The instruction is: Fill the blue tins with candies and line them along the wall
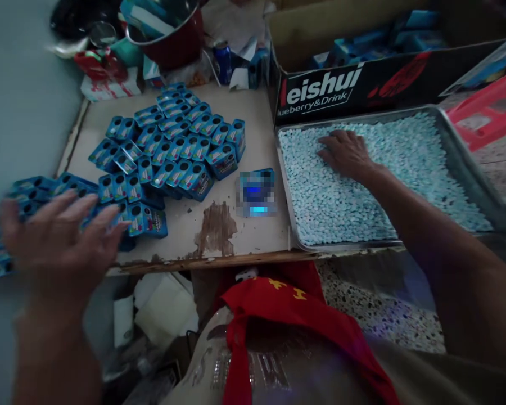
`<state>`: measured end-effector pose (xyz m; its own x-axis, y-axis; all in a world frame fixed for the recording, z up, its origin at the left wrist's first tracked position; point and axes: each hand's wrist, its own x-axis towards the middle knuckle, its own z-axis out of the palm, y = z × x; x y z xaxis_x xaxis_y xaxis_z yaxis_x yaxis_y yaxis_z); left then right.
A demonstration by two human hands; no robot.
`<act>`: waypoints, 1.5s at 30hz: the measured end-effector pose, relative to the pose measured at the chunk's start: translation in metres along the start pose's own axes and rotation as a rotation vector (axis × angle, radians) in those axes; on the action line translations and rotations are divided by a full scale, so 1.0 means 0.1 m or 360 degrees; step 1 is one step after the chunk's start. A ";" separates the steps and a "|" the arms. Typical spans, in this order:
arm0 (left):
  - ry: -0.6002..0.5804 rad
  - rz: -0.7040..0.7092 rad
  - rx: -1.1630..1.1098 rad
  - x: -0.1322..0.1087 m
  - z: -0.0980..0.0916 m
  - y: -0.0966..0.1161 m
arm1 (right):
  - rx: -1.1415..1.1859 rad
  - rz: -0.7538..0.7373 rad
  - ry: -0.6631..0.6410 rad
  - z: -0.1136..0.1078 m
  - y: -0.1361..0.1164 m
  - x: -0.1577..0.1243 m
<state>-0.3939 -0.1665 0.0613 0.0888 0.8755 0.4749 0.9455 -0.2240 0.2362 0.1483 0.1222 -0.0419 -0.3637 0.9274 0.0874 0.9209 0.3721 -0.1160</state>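
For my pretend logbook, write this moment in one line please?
left hand: by blue boxes, touch unclear | right hand: on pale pieces in metal tray | carton: beyond tray

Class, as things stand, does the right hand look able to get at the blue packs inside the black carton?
Probably yes: the right hand is at the pale pellets in the tray before the black carton, which looks open above the blue packs. Only its front side seems in the way.

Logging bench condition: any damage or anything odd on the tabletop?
Yes: a brown worn patch near the front of the tabletop, where the pale surface is missing. Pixelation obscures the small item left of the metal tray; can't judge it.
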 end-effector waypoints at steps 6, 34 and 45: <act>0.0070 0.0387 0.0326 0.10 0.53 0.46 | 0.0022 -0.0120 -0.0121 0.11 -0.03 -0.26; -0.0128 -0.0010 -0.0323 0.13 1.72 0.76 | 0.3170 0.0521 0.0080 0.38 0.38 -0.22; 0.0049 0.0011 -0.0522 0.09 1.79 0.85 | 0.1410 0.0060 -0.0048 -0.38 -0.87 -0.01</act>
<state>-0.2570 -0.1009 -0.0667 0.0810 0.8613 0.5017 0.7931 -0.3605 0.4910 0.0742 0.0871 0.0056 -0.3506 0.9355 0.0434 0.4901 0.2227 -0.8427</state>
